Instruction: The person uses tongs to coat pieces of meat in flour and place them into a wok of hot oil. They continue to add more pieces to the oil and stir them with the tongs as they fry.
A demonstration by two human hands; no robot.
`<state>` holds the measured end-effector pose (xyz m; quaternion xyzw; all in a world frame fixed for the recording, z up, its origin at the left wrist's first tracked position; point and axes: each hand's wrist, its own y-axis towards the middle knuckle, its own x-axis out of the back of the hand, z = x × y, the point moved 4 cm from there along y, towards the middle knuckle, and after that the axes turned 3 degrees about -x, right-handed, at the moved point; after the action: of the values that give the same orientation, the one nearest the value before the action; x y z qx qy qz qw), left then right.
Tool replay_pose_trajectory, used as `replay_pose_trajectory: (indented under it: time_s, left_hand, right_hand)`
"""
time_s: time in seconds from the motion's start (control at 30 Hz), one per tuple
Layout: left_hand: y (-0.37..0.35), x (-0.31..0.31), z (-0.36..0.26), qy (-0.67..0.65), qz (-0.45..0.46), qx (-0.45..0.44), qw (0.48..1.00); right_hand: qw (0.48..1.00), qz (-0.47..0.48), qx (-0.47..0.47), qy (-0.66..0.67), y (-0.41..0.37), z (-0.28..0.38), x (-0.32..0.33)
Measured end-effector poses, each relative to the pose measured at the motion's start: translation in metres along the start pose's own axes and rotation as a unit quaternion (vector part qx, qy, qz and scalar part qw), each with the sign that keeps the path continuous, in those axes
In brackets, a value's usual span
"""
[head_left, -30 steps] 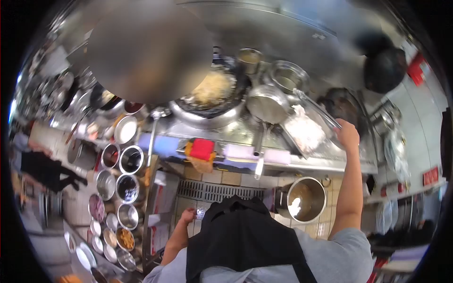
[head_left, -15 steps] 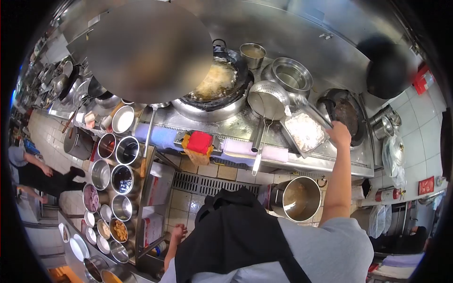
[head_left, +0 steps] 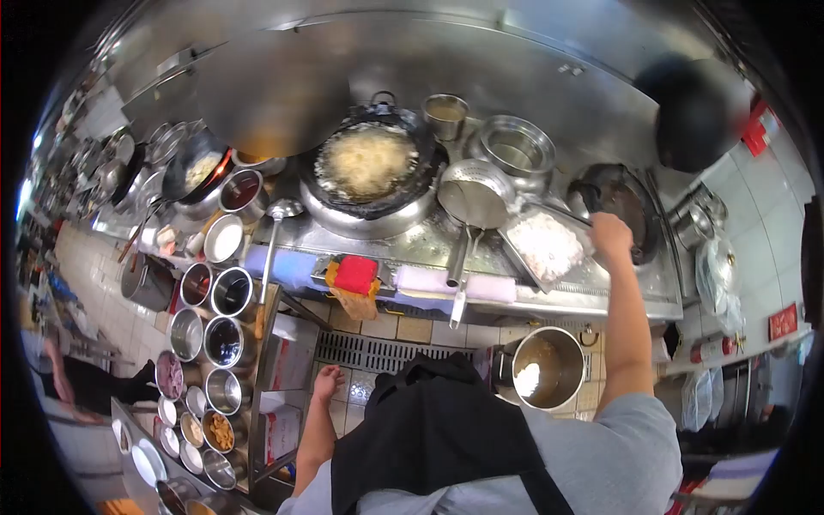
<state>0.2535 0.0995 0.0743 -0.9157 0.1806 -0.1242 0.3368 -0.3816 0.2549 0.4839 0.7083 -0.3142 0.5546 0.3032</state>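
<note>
Right hand point(head_left: 611, 239) closed round the handle of a long metal tool point(head_left: 562, 215); I can't make out finger spacing. Tool's far end blurred at the tray's back corner; contact with the food unclear to me. Left hand point(head_left: 327, 380) low by the body, fingers bent, nothing visible in it; how far open, I can't tell.

Tray point(head_left: 521, 257) sits on the worktop point(head_left: 378, 245) near the front edge, just right of the strainer point(head_left: 470, 202), between it and the black pan point(head_left: 631, 206). White food point(head_left: 545, 245) fills it.

My judgement: firm grip, loose wrist, tip low over the tray, small strokes, clear of the strainer's rim. The left hand could steady the tray.

Materials: tray thin-walled, straight-sided metal; food pale, lumpy, likely soft and clinging. Strainer a round, perforated bowl. Worktop shiny, apparently slick steel. Wok point(head_left: 427, 146) dark, round, its contents golden and frothing; likely hot fat.
</note>
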Motion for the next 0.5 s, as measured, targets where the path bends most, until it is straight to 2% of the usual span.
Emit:
replay_pose_trajectory:
  time_s: [0.1, 0.17, 0.23, 0.3, 0.4, 0.5]
  left_hand:
    - [-0.008, -0.001, 0.006, -0.027, -0.011, -0.017, 0.999]
    - [-0.017, 0.0, 0.024, -0.015, -0.001, -0.009, 1.0]
    - [-0.034, 0.007, 0.055, 0.023, -0.019, 0.052, 0.998]
    - [-0.059, 0.014, 0.084, -0.054, -0.052, 0.099, 0.992]
    - [-0.09, 0.032, 0.121, 0.064, 0.0, 0.084, 0.994]
    - [-0.11, 0.045, 0.154, 0.069, 0.007, 0.146, 0.987]
  right_hand:
    - [0.997, -0.033, 0.001, 0.076, -0.004, 0.014, 0.05]
    - [0.997, -0.018, 0.01, 0.08, 0.011, 0.023, 0.059]
    - [0.992, -0.059, 0.043, 0.107, 0.019, 0.025, 0.058]
    - [0.993, -0.04, 0.02, 0.106, 0.024, 0.029, 0.058]
    - [0.999, 0.006, -0.005, 0.052, 0.046, 0.023, 0.037]
    - [0.999, 0.038, 0.025, -0.016, 0.064, 0.014, 0.03]
